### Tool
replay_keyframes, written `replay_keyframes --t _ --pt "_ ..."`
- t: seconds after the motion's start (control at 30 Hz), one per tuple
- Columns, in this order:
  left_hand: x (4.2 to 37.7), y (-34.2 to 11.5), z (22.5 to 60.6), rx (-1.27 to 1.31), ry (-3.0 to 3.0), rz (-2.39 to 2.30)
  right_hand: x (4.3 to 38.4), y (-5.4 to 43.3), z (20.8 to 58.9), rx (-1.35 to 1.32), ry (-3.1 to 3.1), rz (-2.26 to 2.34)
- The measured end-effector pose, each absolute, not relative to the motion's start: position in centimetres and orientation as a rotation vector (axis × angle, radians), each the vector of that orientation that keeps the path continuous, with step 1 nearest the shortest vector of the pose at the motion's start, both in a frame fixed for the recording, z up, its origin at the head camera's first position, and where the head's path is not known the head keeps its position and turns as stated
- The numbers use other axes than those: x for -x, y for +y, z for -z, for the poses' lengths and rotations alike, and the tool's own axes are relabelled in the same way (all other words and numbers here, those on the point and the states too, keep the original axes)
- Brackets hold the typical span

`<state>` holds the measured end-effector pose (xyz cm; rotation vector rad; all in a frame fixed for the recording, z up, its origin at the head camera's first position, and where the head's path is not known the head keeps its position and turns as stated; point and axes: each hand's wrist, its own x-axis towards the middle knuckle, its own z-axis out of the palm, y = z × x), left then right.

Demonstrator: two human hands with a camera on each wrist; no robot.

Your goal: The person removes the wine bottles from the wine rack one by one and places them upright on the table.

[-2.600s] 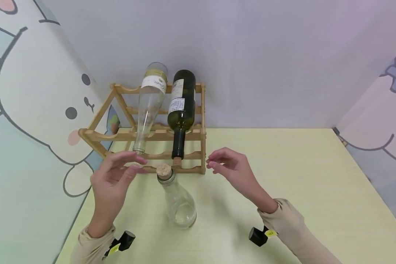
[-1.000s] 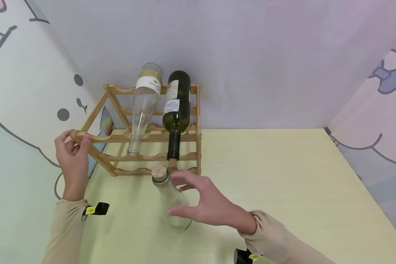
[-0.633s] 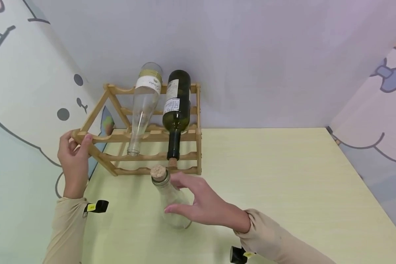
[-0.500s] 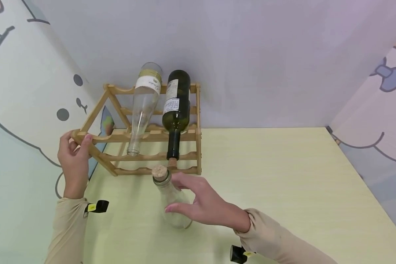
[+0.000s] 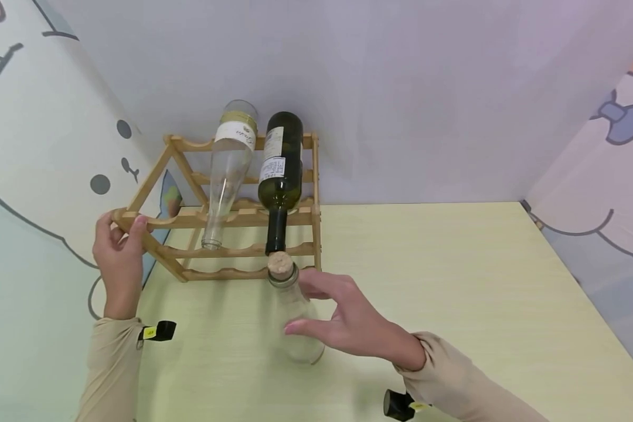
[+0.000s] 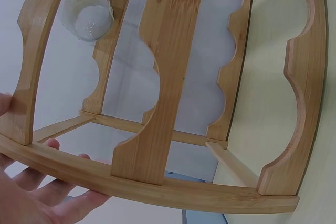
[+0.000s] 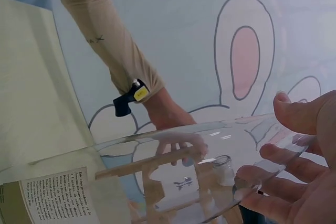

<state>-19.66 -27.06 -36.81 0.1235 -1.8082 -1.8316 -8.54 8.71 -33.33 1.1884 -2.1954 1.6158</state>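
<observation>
My left hand (image 5: pixel 118 264) grips the front left upper corner of a wooden wine rack (image 5: pixel 190 220). In the left wrist view its fingers (image 6: pixel 63 187) curl about the side rail. Before the rack, my right hand (image 5: pixel 350 313) holds a clear glass bottle (image 5: pixel 298 346) upright, stopped with a cork (image 5: pixel 281 265). The right wrist view shows thumb and fingers around the bottle's narrowing upper part, and a printed label (image 7: pixel 60 198) lower down. Whether its base touches the table cannot be told.
On the rack's top level lie a clear bottle (image 5: pixel 229 170) with a white label and a dark green wine bottle (image 5: pixel 282 190), necks toward me. Pale table (image 5: pixel 427 281) extends to the right. Walls stand behind and at both sides.
My left hand went to the rack's corner and has stayed there. My right hand came in from the right to the corked bottle, which has since shifted right with it.
</observation>
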Motion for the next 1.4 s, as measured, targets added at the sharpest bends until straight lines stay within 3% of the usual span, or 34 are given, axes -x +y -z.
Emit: replay_keyframes --t 0.77,1.4 --pt "19.8 -27.1 37.3 -0.140 -1.871 1.678 8.7 11.8 32.3 -1.066 -2.243 -1.646" --pt "20.1 -27.1 37.3 -0.109 -1.887 1.636 10.9 14.4 31.7 -0.847 -2.333 -1.564"
